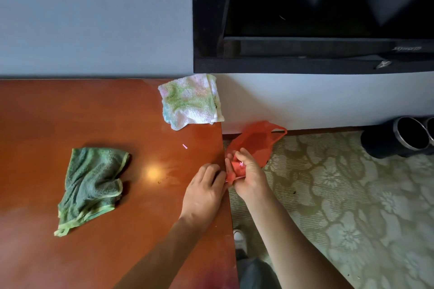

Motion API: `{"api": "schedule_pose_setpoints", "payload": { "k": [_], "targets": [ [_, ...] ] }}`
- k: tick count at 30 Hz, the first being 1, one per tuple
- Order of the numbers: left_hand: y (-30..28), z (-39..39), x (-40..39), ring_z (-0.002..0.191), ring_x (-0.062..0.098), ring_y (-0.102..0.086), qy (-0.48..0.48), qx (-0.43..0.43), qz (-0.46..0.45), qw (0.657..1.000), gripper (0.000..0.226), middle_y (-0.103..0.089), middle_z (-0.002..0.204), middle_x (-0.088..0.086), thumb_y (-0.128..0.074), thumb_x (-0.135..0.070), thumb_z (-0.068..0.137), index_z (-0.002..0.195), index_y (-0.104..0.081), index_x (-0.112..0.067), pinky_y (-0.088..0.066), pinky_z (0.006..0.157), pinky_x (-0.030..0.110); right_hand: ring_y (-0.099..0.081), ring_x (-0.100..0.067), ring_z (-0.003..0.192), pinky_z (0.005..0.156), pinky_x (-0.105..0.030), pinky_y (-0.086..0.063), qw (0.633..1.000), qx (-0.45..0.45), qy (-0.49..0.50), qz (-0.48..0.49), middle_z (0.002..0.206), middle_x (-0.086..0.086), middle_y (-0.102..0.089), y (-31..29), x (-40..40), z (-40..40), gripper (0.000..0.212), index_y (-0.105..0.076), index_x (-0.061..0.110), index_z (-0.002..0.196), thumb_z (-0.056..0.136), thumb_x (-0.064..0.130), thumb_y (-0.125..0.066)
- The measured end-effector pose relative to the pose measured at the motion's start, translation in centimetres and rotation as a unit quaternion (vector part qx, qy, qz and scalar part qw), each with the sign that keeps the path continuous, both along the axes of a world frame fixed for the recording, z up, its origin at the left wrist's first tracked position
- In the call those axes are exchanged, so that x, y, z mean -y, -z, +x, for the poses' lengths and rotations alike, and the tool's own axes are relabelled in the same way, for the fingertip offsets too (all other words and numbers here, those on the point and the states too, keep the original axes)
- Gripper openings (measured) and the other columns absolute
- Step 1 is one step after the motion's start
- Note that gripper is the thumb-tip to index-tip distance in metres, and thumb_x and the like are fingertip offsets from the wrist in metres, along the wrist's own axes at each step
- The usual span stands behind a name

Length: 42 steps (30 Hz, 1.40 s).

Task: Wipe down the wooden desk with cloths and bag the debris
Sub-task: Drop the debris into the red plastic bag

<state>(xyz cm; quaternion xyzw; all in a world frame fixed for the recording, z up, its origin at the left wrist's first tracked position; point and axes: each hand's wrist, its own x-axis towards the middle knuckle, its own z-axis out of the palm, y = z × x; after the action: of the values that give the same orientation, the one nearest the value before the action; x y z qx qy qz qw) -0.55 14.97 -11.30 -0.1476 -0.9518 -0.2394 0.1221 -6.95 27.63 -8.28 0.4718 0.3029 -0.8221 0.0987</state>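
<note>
Both forearms are seen reaching in from the bottom edge toward the right edge of the wooden desk (pixel 94 112). The left hand (pixel 204 192) is laid on the desk edge with its fingers bent toward the bag's mouth; whether a scrap is pinched there cannot be told, since the fingertips are hidden. The right hand (pixel 249 176) is held just off the edge, its fingers curled round the mouth of a thin red plastic bag (pixel 253 143), which hangs over the patterned carpet (pixel 352 206). A small pink scrap (pixel 241 164) is visible at the bag's opening, and another pink scrap (pixel 184 146) is left lying on the desk, apart from the hands.

The bag is judged very light, limp and slippery; it would best be taken by the rim or handles and held open against the desk edge. The scraps are judged tiny and weightless, easier swept than pinched. A green cloth (pixel 91 185), crumpled at mid-desk, and a pale patterned cloth (pixel 190 101), overhanging the far corner, are judged soft and easily gathered in a fist.

The bag's contents are not visible. A dark cabinet (pixel 305 19) and a dark cylindrical object (pixel 397 138) are cut off at the frame edge.
</note>
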Motion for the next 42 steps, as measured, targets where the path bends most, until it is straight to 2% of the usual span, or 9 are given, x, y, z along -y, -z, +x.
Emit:
{"api": "schedule_pose_setpoints", "payload": {
  "k": [5,10,17,23,26,29,34,38,42],
  "targets": [
    [-1.4,-2.0,-3.7,0.082,0.023,-0.057,-0.021,0.062,0.001,0.998,0.047,-0.063,0.092,0.002,-0.084,-0.007,0.080,0.125,-0.070,-0.005,-0.056,0.070,0.034,-0.070,-0.019,0.058,0.047,-0.025,-0.054,0.998,0.018,-0.041,0.033,0.080,-0.011,-0.069,0.6,-2.9,-1.7,0.036,-0.064,0.013,0.119,0.090,-0.007,-0.069],
    [-1.3,-5.3,-9.6,0.084,0.029,-0.067,-0.045,0.178,-0.037,0.982,0.041,-0.069,0.093,0.009,-0.077,0.005,0.072,0.111,-0.069,-0.004,-0.061,0.067,0.040,-0.056,-0.009,0.041,0.042,-0.019,-0.048,0.991,0.040,-0.128,0.023,0.062,-0.002,-0.065,2.0,-7.3,-4.2,0.021,-0.066,0.015,0.096,0.086,-0.003,-0.071],
    [2.6,-9.9,-14.4,0.122,0.027,-0.052,-0.111,0.272,-0.056,0.954,0.034,-0.058,0.129,0.010,-0.050,-0.003,0.100,0.133,-0.051,-0.009,-0.048,0.097,0.035,-0.075,-0.028,0.088,0.071,-0.041,-0.064,0.952,0.032,-0.305,0.006,0.097,-0.016,-0.077,5.0,-14.7,-7.5,0.016,-0.075,0.006,0.097,0.090,0.020,-0.075],
    [6.1,-10.8,-17.4,0.107,0.015,-0.063,-0.123,0.262,-0.060,0.955,0.033,-0.068,0.112,0.002,-0.068,-0.021,0.091,0.123,-0.067,-0.012,-0.045,0.094,0.023,-0.066,-0.021,0.078,0.058,-0.030,-0.061,0.928,0.063,-0.367,0.037,0.084,-0.013,-0.072,9.3,-17.8,-9.3,0.010,-0.076,0.009,0.093,0.097,0.010,-0.067],
    [9.1,-10.1,-19.0,0.117,0.017,-0.058,-0.079,0.294,-0.081,0.949,0.029,-0.062,0.123,0.003,-0.054,-0.015,0.100,0.128,-0.061,-0.014,-0.045,0.105,0.028,-0.073,-0.023,0.081,0.066,-0.033,-0.064,0.916,0.086,-0.388,0.045,0.092,-0.014,-0.076,12.0,-19.1,-10.0,0.016,-0.074,0.009,0.105,0.096,0.000,-0.064],
    [11.1,-10.3,-19.0,0.095,0.015,-0.065,-0.073,0.330,-0.043,0.940,0.025,-0.068,0.099,0.002,-0.079,-0.021,0.082,0.105,-0.073,-0.014,-0.052,0.089,0.025,-0.072,-0.023,0.083,0.077,-0.032,-0.062,0.904,0.091,-0.414,0.048,0.087,-0.013,-0.077,14.1,-20.0,-11.0,0.017,-0.073,0.008,0.099,0.095,-0.004,-0.061],
    [14.4,-9.8,-19.5,0.121,0.027,-0.053,-0.145,0.316,-0.007,0.938,0.039,-0.058,0.131,0.011,-0.045,-0.001,0.101,0.139,-0.052,-0.006,-0.045,0.092,0.034,-0.073,-0.025,0.086,0.071,-0.036,-0.064,0.898,0.106,-0.416,0.099,0.087,-0.014,-0.077,17.9,-21.4,-13.3,0.027,-0.069,0.006,0.113,0.090,-0.007,-0.067],
    [16.5,-9.3,-19.4,0.116,0.027,-0.054,-0.164,0.298,-0.003,0.940,0.045,-0.058,0.127,0.012,-0.047,0.005,0.097,0.141,-0.052,-0.005,-0.045,0.091,0.032,-0.071,-0.029,0.096,0.082,-0.040,-0.063,0.886,0.107,-0.426,0.150,0.101,-0.019,-0.072,20.5,-22.0,-15.8,0.031,-0.066,0.004,0.114,0.087,-0.010,-0.069],
    [18.3,-9.1,-19.0,0.117,0.025,-0.054,-0.171,0.298,0.017,0.939,0.046,-0.056,0.131,0.009,-0.049,0.007,0.095,0.137,-0.056,-0.009,-0.047,0.087,0.031,-0.068,-0.023,0.083,0.061,-0.033,-0.063,0.838,0.109,-0.485,0.224,0.091,-0.015,-0.068,23.6,-21.8,-18.5,0.018,-0.064,0.002,0.099,0.087,-0.010,-0.070]
  ]
}}
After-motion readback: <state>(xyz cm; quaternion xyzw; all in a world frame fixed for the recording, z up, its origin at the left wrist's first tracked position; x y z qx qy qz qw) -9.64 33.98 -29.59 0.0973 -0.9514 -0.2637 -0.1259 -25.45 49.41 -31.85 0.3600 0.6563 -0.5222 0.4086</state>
